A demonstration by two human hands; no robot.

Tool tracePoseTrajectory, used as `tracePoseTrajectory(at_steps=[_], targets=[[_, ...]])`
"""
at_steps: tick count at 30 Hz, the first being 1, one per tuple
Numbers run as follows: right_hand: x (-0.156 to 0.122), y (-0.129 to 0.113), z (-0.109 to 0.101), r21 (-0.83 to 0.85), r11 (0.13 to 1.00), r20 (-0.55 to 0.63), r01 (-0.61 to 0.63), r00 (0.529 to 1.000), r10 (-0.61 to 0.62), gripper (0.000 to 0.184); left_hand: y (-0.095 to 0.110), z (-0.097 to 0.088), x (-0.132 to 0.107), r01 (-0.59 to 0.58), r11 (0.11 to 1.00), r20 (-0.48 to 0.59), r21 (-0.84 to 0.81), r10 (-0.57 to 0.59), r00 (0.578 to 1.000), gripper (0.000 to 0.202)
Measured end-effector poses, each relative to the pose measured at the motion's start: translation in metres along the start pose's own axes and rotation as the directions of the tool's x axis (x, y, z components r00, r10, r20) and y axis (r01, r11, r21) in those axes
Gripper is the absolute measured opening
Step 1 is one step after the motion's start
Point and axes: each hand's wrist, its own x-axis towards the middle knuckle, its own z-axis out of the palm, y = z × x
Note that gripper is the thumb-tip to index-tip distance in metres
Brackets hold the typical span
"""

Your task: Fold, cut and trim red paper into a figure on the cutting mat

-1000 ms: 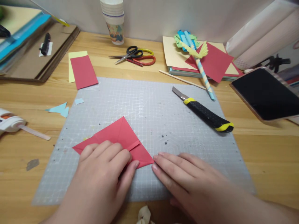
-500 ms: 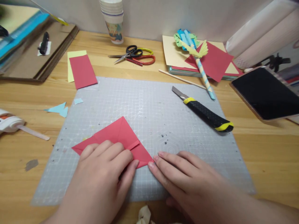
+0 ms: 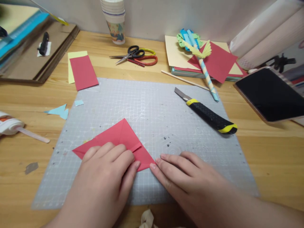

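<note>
A folded red paper [image 3: 121,134] lies on the grey cutting mat [image 3: 147,104], shaped like a triangle with a small flap on its right side. My left hand [image 3: 104,177] rests flat on the paper's near part, fingers stretched and together, pressing it down. My right hand [image 3: 187,180] lies flat on the mat just right of the paper, its fingertips touching the paper's right corner. Neither hand grips anything.
A black and yellow utility knife [image 3: 209,115] lies on the mat's right part. Scissors [image 3: 136,57], stacked paper cups [image 3: 115,20], red and yellow paper pieces [image 3: 82,71], a paper stack with a rolled paper craft [image 3: 201,57], a phone [image 3: 270,95] and a glue gun [image 3: 14,126] surround the mat.
My right hand's fingertips slid slightly left until they touch the paper's right corner. The left hand stays pressed on the paper.
</note>
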Motion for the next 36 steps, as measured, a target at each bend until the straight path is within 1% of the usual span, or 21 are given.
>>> tracePoseTrajectory(at_steps=[4,11,16,20,25,33,36], targets=[[-0.002,0.002,-0.001,0.003,1.000,-0.014,-0.025,1.000,0.025,0.041,0.000,0.000,0.000,-0.003,1.000,0.000,0.005,0.003,1.000,0.026],[-0.001,0.000,-0.014,-0.051,0.998,-0.053,-0.039,0.998,0.036,0.037,-0.001,0.000,-0.001,0.005,1.000,0.008,0.007,-0.005,1.000,0.026],[0.002,-0.002,-0.005,-0.012,1.000,-0.073,-0.007,0.997,0.006,0.040,-0.001,0.000,0.000,0.012,1.000,0.017,-0.009,-0.011,1.000,0.026],[0.006,-0.004,0.002,-0.025,0.999,-0.039,-0.028,0.999,0.027,0.043,-0.001,0.001,0.000,0.006,1.000,-0.003,-0.003,-0.006,1.000,0.026],[0.009,-0.006,0.000,-0.007,1.000,-0.032,-0.026,0.999,0.026,0.041,-0.002,0.002,-0.001,0.010,1.000,0.007,0.012,-0.010,1.000,0.025],[0.009,-0.006,0.001,0.033,0.999,0.035,-0.041,0.999,0.040,0.046,0.000,0.001,0.000,-0.008,1.000,-0.029,0.020,0.008,1.000,0.024],[0.009,-0.006,0.002,0.036,0.998,0.049,-0.043,0.998,0.041,0.046,0.000,0.001,0.000,0.000,1.000,-0.017,0.001,0.001,1.000,0.024]])
